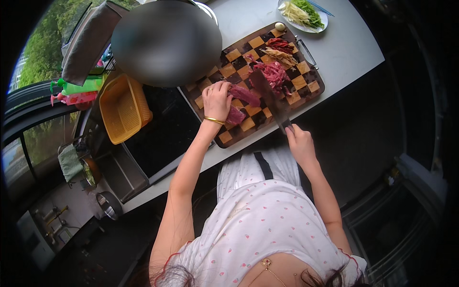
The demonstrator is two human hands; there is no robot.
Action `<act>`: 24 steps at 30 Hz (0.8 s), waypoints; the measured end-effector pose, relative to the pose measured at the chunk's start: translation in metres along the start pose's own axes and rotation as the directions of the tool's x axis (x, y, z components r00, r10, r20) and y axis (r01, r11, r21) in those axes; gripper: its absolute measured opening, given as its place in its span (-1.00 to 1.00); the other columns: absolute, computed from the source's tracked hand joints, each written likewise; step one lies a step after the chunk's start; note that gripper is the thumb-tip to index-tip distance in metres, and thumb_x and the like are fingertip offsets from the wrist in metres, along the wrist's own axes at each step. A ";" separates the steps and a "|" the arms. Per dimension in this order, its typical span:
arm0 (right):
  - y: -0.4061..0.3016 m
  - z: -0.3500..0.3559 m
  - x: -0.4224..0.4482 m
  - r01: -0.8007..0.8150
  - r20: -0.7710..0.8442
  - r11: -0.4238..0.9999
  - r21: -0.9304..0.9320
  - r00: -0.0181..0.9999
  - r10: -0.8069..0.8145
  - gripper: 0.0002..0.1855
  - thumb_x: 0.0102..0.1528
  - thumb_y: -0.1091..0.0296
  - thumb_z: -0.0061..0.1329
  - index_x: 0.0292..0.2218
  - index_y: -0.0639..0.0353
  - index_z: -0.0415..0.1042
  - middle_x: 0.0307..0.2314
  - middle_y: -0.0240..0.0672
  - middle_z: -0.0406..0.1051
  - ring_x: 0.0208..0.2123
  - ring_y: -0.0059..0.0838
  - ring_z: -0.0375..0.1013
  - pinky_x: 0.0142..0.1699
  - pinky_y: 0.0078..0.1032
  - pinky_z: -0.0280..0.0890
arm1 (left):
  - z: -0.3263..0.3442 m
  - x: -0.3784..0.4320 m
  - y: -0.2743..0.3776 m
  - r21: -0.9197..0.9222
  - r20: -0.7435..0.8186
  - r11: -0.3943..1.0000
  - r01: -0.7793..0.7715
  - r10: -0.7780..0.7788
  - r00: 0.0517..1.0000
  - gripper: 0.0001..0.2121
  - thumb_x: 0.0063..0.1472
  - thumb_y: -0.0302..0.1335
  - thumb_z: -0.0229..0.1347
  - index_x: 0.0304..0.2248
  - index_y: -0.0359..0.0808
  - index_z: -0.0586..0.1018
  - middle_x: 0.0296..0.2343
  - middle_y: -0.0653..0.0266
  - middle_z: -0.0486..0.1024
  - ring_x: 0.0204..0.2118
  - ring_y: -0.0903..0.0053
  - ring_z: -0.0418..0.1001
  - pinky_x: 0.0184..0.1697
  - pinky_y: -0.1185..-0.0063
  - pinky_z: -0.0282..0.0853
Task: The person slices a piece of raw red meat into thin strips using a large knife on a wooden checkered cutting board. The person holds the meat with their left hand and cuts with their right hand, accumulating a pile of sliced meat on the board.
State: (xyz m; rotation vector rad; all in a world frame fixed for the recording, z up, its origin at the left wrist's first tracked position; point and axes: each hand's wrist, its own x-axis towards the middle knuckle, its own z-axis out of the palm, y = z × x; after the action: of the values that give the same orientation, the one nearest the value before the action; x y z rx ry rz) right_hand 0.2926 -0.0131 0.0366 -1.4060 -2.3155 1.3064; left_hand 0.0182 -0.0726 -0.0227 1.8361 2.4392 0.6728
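Observation:
A checkered wooden cutting board (299, 83) lies on the counter before me. My left hand (217, 97) holds the end of a strip of raw red meat (245, 94); a second chunk of meat (235, 115) lies just below it. In my right hand (301, 143) is the handle of a cleaver (269, 94). Its dark blade slants over the board between the strip and a heap of shredded raw meat (275, 76), covering part of the heap. Beyond the heap are pale brown shreds (281, 57), red shreds (279, 45) and a pale, bulb-like piece (279, 26).
A plate (315, 30) of green and pale yellow shreds stands at the back right. A large grey oval (166, 45), too blurred to name, covers the board's far left corner. Left are a yellow plastic basket (125, 134), pump bottles (84, 86), a sink (123, 170) and a pot (109, 205).

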 end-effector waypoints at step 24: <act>-0.005 0.046 0.041 0.258 0.065 0.860 -0.441 0.964 -0.256 -0.90 0.11 0.42 -0.11 -0.43 0.19 0.27 -0.64 -0.14 0.41 -0.60 -0.12 0.49 -0.52 -0.29 0.39 | 0.027 -0.035 0.032 -0.221 0.141 0.968 -0.115 0.149 0.979 -0.68 0.01 -0.54 0.16 -0.18 -0.37 0.50 -0.15 0.06 0.40 -0.02 0.15 0.35 0.01 0.38 0.32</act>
State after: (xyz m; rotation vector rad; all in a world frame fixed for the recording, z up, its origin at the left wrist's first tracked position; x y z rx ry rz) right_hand 0.2431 -0.0103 -0.0007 -1.1263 -2.8093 0.7291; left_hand 0.0660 -0.0890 -0.0449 1.8997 2.0750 0.7333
